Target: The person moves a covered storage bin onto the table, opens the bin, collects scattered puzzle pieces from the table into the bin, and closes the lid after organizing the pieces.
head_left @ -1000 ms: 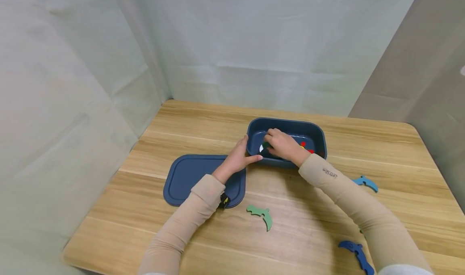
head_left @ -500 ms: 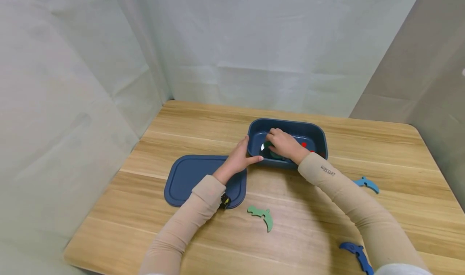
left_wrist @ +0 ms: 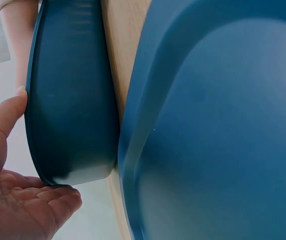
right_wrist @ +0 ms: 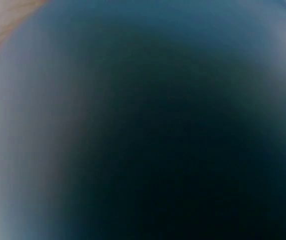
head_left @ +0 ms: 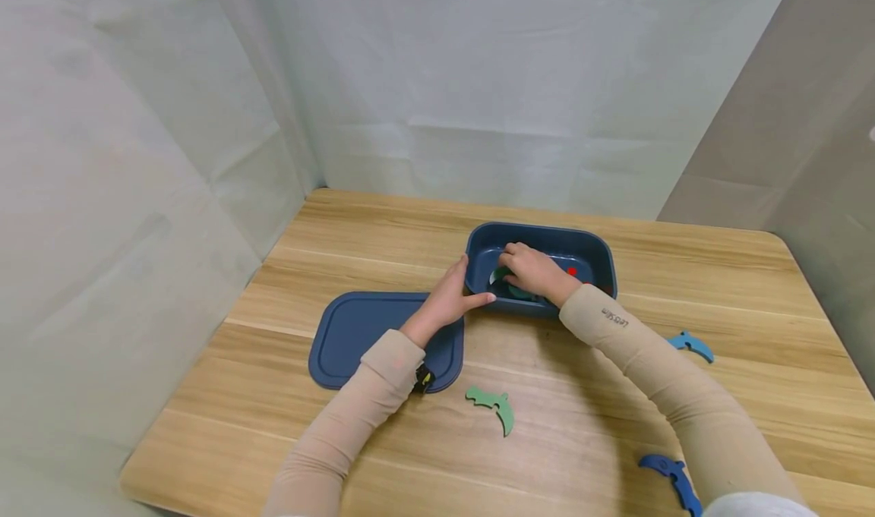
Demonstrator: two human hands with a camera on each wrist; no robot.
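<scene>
At centre of surface point(head_left: 683, 274): dark blue box point(head_left: 595, 255), lid point(head_left: 355, 335) off, flat to its left. Left hand point(head_left: 447, 298) braced against box's near-left corner, fingers straight, thumb along front wall, gripping nothing. Right hand point(head_left: 536, 272) inside box, curled over green piece point(head_left: 503, 274); actual grip on it not discernible. Red pieces point(head_left: 573, 272) alongside in box. Loose on surface: green piece point(head_left: 494, 405), light blue piece point(head_left: 692, 343), dark blue piece point(head_left: 673, 480). Risk, as judged: box sliding or tipping if left hand slackens; piece catching on rim when lifted.
</scene>
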